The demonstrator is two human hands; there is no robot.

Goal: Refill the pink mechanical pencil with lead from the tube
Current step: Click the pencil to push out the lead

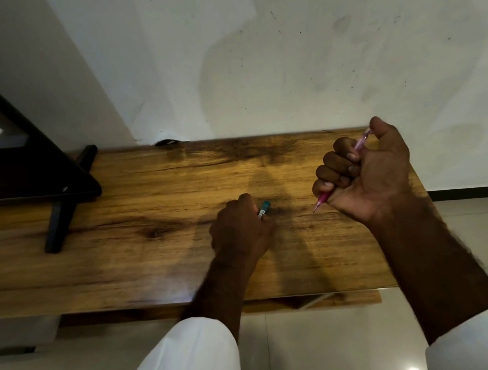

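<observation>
pink pencil [340,169] in right fist [364,170], black stand [56,220] left

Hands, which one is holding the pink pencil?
The right hand, raised in a fist around the pink mechanical pencil; the left hand holds the teal-capped lead tube.
</observation>
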